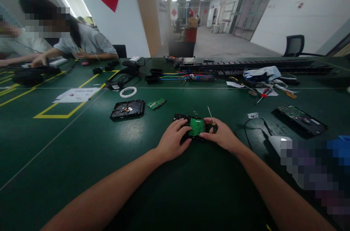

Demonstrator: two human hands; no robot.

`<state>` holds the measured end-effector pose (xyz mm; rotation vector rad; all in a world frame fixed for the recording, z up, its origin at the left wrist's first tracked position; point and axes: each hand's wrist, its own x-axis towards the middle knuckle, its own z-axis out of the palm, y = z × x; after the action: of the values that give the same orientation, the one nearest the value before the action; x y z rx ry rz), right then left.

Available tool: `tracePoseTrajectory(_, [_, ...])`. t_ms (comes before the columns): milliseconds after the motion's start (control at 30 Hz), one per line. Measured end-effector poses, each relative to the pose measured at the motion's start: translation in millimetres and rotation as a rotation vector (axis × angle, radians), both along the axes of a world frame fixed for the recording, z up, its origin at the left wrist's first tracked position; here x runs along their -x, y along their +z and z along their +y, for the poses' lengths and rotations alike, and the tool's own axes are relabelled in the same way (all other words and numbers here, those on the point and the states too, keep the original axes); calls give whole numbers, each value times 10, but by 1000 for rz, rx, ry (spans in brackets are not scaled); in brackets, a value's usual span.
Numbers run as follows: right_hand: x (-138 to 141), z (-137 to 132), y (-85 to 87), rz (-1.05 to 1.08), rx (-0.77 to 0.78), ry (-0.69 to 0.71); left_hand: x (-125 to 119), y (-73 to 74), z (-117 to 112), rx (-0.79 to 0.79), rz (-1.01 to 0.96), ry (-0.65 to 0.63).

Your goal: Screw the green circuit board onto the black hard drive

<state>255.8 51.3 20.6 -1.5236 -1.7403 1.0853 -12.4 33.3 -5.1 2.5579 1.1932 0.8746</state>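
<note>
A black hard drive (182, 118) lies on the green table (82, 158) straight in front of me, its green circuit board (197, 126) facing up. My left hand (172, 140) rests on the drive's left side with fingers curled over its edge. My right hand (221, 134) grips the drive's right side and also holds a small screwdriver (211, 116), whose shaft points up and away. A few tiny screws (195, 112) lie just beyond the drive.
Another opened hard drive (127, 109) and a loose green board (156, 104) lie to the left, a third drive (300, 118) to the right. A tape roll (128, 92), cables (175, 77), a red screwdriver (263, 96) and long black rails (246, 65) sit farther back. A person (82, 41) works at far left.
</note>
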Motion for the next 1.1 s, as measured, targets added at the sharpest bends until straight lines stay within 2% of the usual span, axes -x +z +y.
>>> tracePoseTrajectory(467, [1, 17, -122, -32, -102, -10, -5, -17, 2, 3, 9, 7])
tracePoseTrajectory(867, [10, 5, -68, -35, -97, -25, 3, -19, 6, -17, 12, -20])
tracePoseTrajectory(1100, [26, 1, -77, -4, -68, -20, -30, 26, -29, -12, 46, 13])
